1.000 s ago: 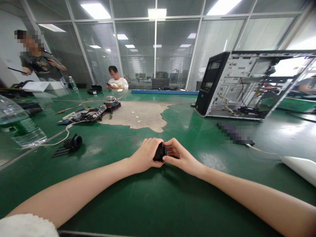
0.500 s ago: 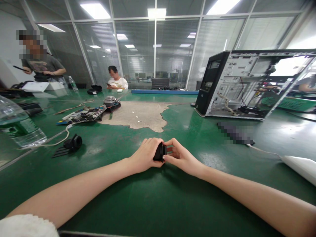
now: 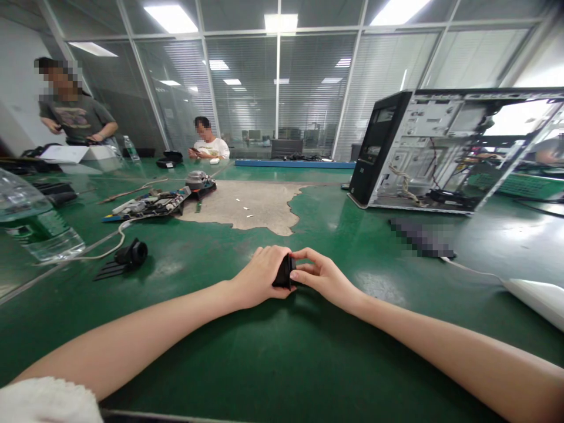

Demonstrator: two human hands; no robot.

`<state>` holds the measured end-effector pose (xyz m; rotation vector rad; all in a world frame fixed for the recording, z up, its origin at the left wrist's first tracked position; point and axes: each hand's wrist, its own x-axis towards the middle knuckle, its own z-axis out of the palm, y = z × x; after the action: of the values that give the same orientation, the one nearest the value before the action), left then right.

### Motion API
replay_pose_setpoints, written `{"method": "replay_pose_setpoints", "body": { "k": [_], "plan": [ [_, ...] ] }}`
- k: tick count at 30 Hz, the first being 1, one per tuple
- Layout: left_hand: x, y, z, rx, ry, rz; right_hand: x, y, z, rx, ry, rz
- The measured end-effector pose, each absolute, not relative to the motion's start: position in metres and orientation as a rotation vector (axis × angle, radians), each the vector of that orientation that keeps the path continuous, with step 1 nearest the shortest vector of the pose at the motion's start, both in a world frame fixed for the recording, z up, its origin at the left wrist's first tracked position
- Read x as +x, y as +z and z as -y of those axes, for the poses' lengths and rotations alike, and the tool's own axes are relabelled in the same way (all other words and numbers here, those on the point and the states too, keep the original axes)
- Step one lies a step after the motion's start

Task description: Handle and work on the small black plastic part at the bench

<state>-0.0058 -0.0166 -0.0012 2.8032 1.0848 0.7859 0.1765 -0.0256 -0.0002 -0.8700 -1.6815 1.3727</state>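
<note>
Between my two hands is a small black box-like part [image 3: 282, 274], just above the green table [image 3: 282, 364]. My left hand [image 3: 261, 276] is wrapped over it from the left, with the thumb below. From the other side, my right hand [image 3: 318, 275] pinches its right edge with thumb and fingers. The fingers hide much of the part, so its exact kind does not show. To the left of my hands, a black strap-like piece with a round ring end [image 3: 131, 254] lies on the table.
An open computer case [image 3: 383, 153] stands at the right. A circuit board [image 3: 152, 204] and a water bottle [image 3: 37, 226] are at the left. A white device [image 3: 535, 296] with a cable lies near the right edge. Two people are beyond the table's far left side.
My right thumb and fingers have shifted slightly left, closer against the black part. My left hand stays about where it was. The standing person's arm has moved.
</note>
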Motion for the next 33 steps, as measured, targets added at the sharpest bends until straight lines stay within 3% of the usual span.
{"method": "replay_pose_setpoints", "body": {
  "k": [9,15,22,33],
  "plan": [
    [-0.003,-0.001,0.019,2.902,0.792,-0.997,0.177,0.003,0.027,-0.870,1.284,1.765],
    [-0.005,-0.002,0.019,2.921,0.760,-1.023,0.176,-0.001,0.041,-0.840,0.929,1.908],
    [-0.004,-0.001,0.020,2.912,0.776,-1.033,0.173,0.000,0.034,-0.888,1.198,1.747],
    [-0.004,-0.001,0.020,2.873,0.806,-1.028,0.178,-0.004,0.037,-0.808,1.248,1.812]
  ]
}}
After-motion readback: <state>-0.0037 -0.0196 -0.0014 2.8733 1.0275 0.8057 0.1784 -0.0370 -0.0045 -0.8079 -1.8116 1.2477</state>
